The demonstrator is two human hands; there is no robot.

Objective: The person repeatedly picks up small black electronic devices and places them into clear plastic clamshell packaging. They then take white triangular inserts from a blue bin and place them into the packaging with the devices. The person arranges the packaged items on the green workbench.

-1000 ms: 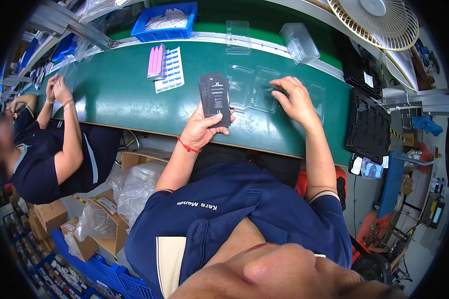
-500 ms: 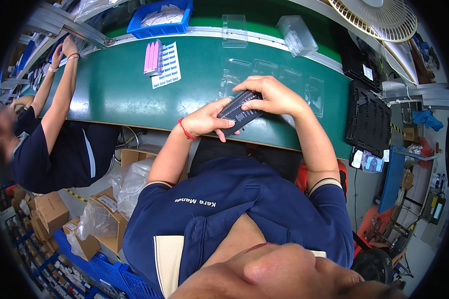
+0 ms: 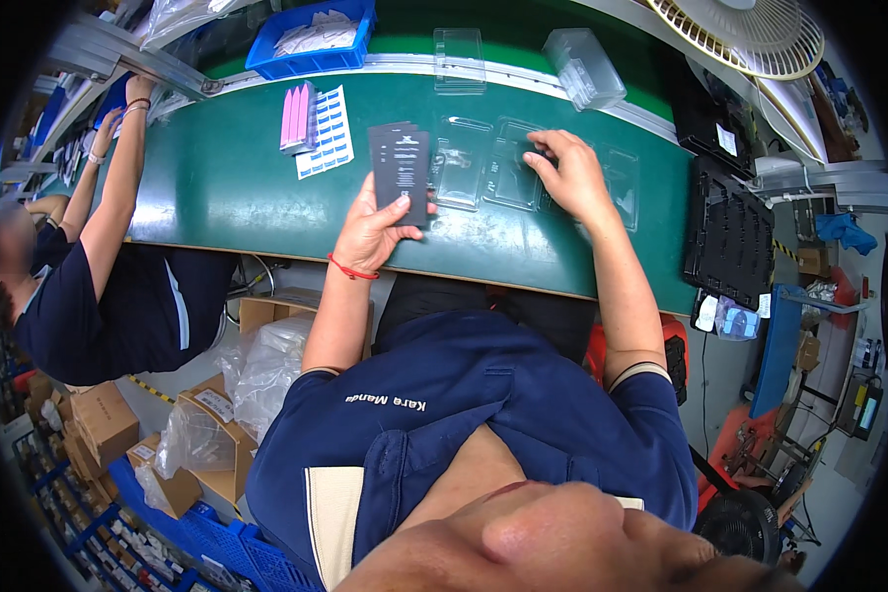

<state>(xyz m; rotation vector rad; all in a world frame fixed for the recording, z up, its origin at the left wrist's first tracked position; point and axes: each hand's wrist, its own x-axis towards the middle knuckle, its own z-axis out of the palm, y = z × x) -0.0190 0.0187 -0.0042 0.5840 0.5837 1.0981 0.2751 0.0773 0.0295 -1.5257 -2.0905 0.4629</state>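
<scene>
My left hand (image 3: 369, 229) grips a few flat black cards (image 3: 402, 173) with pale print, slightly fanned, upright above the green table. Its thumb lies across their lower part. To the right, my right hand (image 3: 574, 180) hovers over a row of clear plastic trays, with thumb and fingertips pinched together; a small dark thing seems to be between them, too small to name. Beside the cards lies one clear tray (image 3: 459, 178); a second clear tray (image 3: 510, 183) sits next to it near my right fingertips. Another clear tray (image 3: 622, 192) is partly hidden behind my right hand.
Pink sticks (image 3: 298, 118) stand beside a sheet of blue labels (image 3: 326, 136). A blue bin (image 3: 311, 61) with white packets and a clear plastic stack (image 3: 584, 69) stand at the back. Black trays (image 3: 728, 237) line the right edge. A co-worker's arm (image 3: 114, 192) reaches in at left.
My right hand has let go of the black cards and moved right, over the clear trays. My left hand has shifted left and turned the cards upright, fanned apart.
</scene>
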